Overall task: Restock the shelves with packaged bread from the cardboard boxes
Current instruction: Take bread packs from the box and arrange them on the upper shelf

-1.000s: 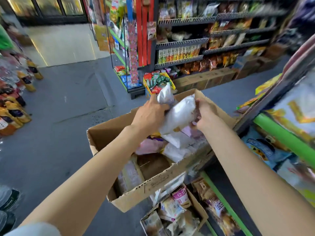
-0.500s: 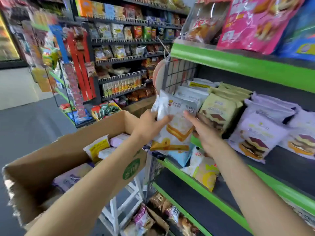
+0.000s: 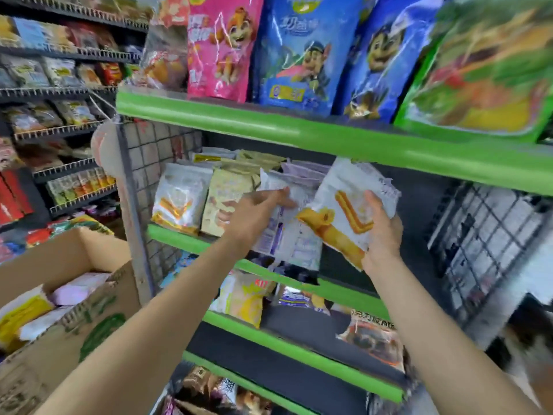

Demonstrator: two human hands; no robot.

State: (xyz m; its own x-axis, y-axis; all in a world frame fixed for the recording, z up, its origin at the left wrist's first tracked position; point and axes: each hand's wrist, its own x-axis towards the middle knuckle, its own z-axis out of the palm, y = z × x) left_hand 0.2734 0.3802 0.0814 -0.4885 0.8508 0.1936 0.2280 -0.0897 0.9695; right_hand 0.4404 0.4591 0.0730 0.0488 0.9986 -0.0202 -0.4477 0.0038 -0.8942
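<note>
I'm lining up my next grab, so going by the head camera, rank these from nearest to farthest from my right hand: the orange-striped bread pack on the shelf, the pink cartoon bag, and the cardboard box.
From the right hand:
1. Orange-striped bread pack, left end of the same shelf.
2. Pink cartoon bag, one shelf up, left.
3. Cardboard box, low at far left.

bare dark shelf floor (image 3: 419, 223) lies open right of the standing bread packs (image 3: 179, 196), under the green shelf edge (image 3: 329, 139).

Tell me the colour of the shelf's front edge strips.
Bright green shelf edge strips, clearest in the head view.
</note>
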